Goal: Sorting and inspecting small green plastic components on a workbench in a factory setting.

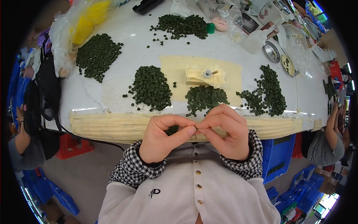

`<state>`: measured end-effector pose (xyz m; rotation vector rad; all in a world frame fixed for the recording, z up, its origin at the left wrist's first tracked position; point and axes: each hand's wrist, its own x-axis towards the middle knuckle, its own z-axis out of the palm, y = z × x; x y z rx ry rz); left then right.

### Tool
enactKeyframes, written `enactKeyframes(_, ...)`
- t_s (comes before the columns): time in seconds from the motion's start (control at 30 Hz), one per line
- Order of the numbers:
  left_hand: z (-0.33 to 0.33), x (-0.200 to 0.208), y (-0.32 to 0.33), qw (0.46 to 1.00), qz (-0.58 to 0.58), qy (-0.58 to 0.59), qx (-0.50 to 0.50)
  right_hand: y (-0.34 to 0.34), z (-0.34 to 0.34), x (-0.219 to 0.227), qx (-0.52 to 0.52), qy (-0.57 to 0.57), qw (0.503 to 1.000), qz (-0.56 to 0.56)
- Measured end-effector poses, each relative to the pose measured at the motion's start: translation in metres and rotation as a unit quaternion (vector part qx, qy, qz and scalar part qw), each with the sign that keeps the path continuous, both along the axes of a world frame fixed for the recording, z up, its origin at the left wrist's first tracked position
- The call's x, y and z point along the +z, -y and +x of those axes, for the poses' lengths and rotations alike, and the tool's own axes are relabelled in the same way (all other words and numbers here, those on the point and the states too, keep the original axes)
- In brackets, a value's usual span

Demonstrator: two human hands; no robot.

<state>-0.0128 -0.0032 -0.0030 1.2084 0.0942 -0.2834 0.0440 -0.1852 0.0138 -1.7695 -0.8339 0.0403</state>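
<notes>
Close to the table's near edge, my left hand [162, 136] and my right hand [229, 132] meet fingertip to fingertip. Both are closed in a pinch on one small dark green piece [196, 127], mostly covered by the fingers. More dark green pieces [172, 130] show in the curl of my left hand. Just beyond the hands lies a pile of small round dark green pieces [207, 98]. Larger piles of similar pieces sit left [152, 87] and right [272, 89] of it. Behind the middle pile stands a tape-wrapped block [197, 76] with a metal pin sticking up.
Two more green piles lie farther back, one at left [97, 56] and one at centre [179, 26]. Plastic bags [67, 44], a round metal tin [271, 51] and packaging crowd the far sides. Padded tape [108, 125] lines the near edge. Other people sit at both sides.
</notes>
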Motion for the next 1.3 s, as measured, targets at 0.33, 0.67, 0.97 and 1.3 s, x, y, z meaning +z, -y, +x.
enactKeyframes(0.33,-0.002,0.000,0.002,0.996,0.068,0.049,0.034,-0.007,-0.013,-0.011,-0.011,-0.258,0.958,0.128)
enactKeyframes(0.67,-0.004,-0.002,0.003,0.992,0.085,0.076,0.057,-0.010,-0.017,-0.015,-0.022,-0.222,0.967,0.124)
enactKeyframes(0.97,-0.005,-0.003,0.003,0.994,0.056,0.065,0.061,-0.011,-0.016,-0.013,-0.026,-0.237,0.961,0.140)
enactKeyframes(1.3,-0.004,-0.007,0.001,0.995,0.046,0.068,0.061,-0.010,-0.014,-0.014,-0.031,-0.184,0.975,0.116)
